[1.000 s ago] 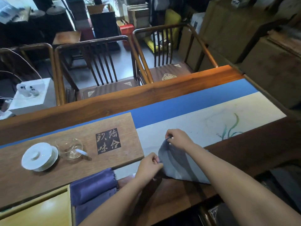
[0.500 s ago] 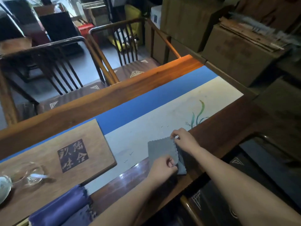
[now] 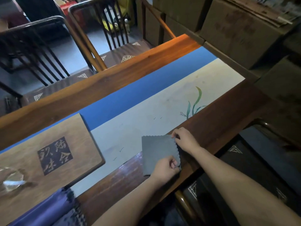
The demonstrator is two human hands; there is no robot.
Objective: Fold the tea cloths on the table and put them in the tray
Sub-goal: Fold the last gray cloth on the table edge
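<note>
Both hands, left hand [image 3: 165,168] and right hand [image 3: 184,139], are pinching the grey tea cloth's [image 3: 157,153] right corners; uneven pulling risks skewing the fold.

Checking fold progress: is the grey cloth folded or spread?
Folded: the grey cloth lies as a small square, both hands, left hand and right hand, pinching its right-side corners.

Dim room; daylight falls from the far left, warming the table's far edge [image 3: 187,41]. Glare streaks the polished near rail [image 3: 128,167]. The glass cup [image 3: 11,180] is smeared by blur. Straight lines bow at the edges.
</note>
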